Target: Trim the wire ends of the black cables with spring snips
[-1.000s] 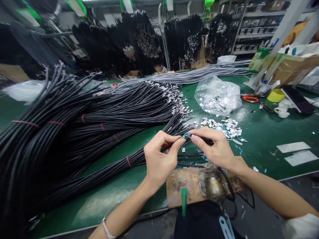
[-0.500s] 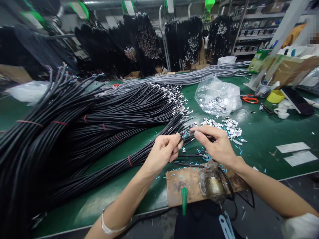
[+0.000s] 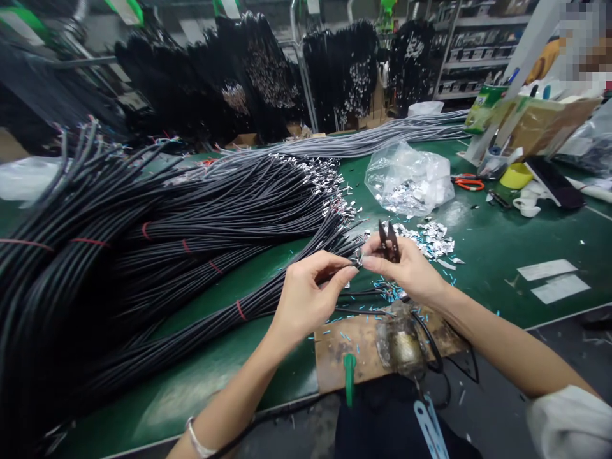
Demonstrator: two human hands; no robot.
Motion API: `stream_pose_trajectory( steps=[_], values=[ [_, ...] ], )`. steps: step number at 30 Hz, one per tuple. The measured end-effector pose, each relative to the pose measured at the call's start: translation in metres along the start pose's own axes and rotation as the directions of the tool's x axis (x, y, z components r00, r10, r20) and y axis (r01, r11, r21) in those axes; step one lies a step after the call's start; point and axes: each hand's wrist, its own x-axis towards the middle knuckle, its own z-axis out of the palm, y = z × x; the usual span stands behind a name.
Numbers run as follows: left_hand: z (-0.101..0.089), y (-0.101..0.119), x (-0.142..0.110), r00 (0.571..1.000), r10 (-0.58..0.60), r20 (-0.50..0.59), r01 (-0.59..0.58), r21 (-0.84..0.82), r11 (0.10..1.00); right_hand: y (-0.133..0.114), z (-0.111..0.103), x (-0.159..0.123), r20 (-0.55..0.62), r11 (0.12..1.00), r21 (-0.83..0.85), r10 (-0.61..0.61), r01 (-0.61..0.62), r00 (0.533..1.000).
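My left hand [image 3: 310, 287] is closed, pinching a black cable [image 3: 351, 262] near its end between thumb and forefinger. My right hand [image 3: 406, 268] meets it there, thumb and forefinger pressed together at the cable's thin stripped wires [image 3: 359, 255]. Out of the same hand stick two dark pointed blades of a small cutting tool [image 3: 388, 239], tips upward; its handles are hidden. Beside my left wrist runs a bundle of black cables [image 3: 258, 305] tied with a red band. Below the hands, a stained metal device [image 3: 404, 344] sits on a brown board [image 3: 335, 357].
Large piles of black cables [image 3: 191, 197] cover the left of the green table [image 3: 497, 255]. Foil scraps [image 3: 433, 239] and blue bits lie beyond my right hand. Behind them are a plastic bag [image 3: 406, 178], orange-handled scissors [image 3: 468, 183], yellow tape [image 3: 517, 175] and a phone [image 3: 554, 182].
The dark blades have swung upright in my right hand. My left hand's grip has shifted, its thumb now stretched along the cable's end. The whole view has moved slightly.
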Motion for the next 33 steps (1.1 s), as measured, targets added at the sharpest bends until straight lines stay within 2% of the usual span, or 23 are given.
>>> stream_pose_trajectory(
  steps=[2,3,4,6,8,9,10,11,13,14,15,17,19,21,24,26,27,28,30,31,33],
  values=[
    [0.001,-0.004,0.002,1.0,0.03,0.002,-0.03,-0.02,0.999,0.003,0.001,0.001,0.113,0.974,0.184,0.113,-0.133,0.987],
    [0.002,-0.006,0.003,1.0,0.03,0.002,-0.03,-0.031,0.999,0.005,0.002,0.002,0.148,0.961,0.227,0.13,-0.161,0.98],
    [0.003,-0.006,0.003,1.0,0.017,0.007,-0.017,-0.039,0.999,0.005,0.002,0.002,0.146,0.965,0.221,0.109,-0.14,0.983],
    [0.006,-0.005,0.002,0.999,-0.031,0.036,0.033,-0.052,0.998,0.006,0.002,0.003,0.035,0.997,0.071,-0.035,0.033,0.999],
    [0.009,-0.003,0.0,0.994,-0.087,0.068,0.091,-0.059,0.994,0.006,0.002,0.004,-0.086,0.968,-0.145,-0.22,0.207,0.972],
    [0.01,-0.002,0.0,0.992,-0.108,0.069,0.112,-0.06,0.992,0.006,0.003,0.005,-0.12,0.954,-0.194,-0.252,0.226,0.96],
    [0.011,-0.001,-0.001,0.991,-0.119,0.06,0.123,-0.062,0.99,0.007,0.003,0.005,-0.133,0.965,-0.175,-0.218,0.193,0.967],
    [0.012,-0.002,-0.001,0.991,-0.124,0.041,0.126,-0.065,0.99,0.007,0.004,0.005,-0.121,0.988,-0.095,-0.129,0.118,0.984],
    [0.012,-0.003,-0.001,0.993,-0.119,0.005,0.119,-0.077,0.99,0.008,0.005,0.005,-0.004,0.991,0.102,0.086,-0.086,0.996],
    [0.012,-0.004,0.0,0.994,-0.112,-0.007,0.111,-0.085,0.99,0.008,0.005,0.004,0.056,0.977,0.154,0.142,-0.15,0.988],
    [0.012,-0.005,0.0,0.994,-0.103,-0.018,0.101,-0.088,0.991,0.008,0.006,0.004,0.084,0.976,0.152,0.141,-0.153,0.986],
    [0.013,-0.005,-0.001,0.995,-0.089,-0.037,0.086,-0.06,0.994,0.008,0.006,0.002,0.009,1.0,-0.003,-0.005,0.005,1.0],
    [0.015,-0.003,-0.002,0.996,-0.073,-0.057,0.073,0.0,0.997,0.009,0.006,0.002,-0.105,0.953,-0.242,-0.211,0.18,0.972],
    [0.017,-0.001,-0.005,0.995,-0.061,-0.074,0.064,0.047,0.997,0.011,0.004,0.003,-0.165,0.901,-0.372,-0.302,0.224,0.939],
    [0.017,0.002,-0.007,0.993,-0.057,-0.1,0.062,0.041,0.997,0.014,-0.006,0.01,-0.35,0.951,-0.274,-0.236,0.141,0.907],
    [0.015,0.003,-0.007,0.991,-0.07,-0.114,0.071,0.004,0.997,0.011,-0.015,0.014,-0.509,0.984,-0.143,-0.164,0.105,0.845],
    [0.014,0.003,-0.007,0.99,-0.078,-0.121,0.077,-0.016,0.997,0.009,-0.018,0.015,-0.538,0.986,-0.122,-0.161,0.112,0.827],
    [0.012,0.003,-0.006,0.989,-0.085,-0.123,0.082,-0.032,0.996,0.006,-0.019,0.015,-0.51,0.976,-0.165,-0.207,0.142,0.835],
    [0.01,0.003,-0.005,0.989,-0.089,-0.116,0.084,-0.048,0.995,0.0,-0.018,0.013,-0.313,0.944,-0.261,-0.278,0.2,0.908],
    [0.01,0.003,-0.005,0.99,-0.083,-0.111,0.078,-0.042,0.996,-0.002,-0.015,0.01,-0.215,0.927,-0.296,-0.297,0.228,0.93],
    [0.01,0.004,-0.005,0.994,-0.059,-0.093,0.058,-0.008,0.998,-0.004,-0.008,0.005,-0.109,0.894,-0.352,-0.333,0.277,0.936]
  ],
)
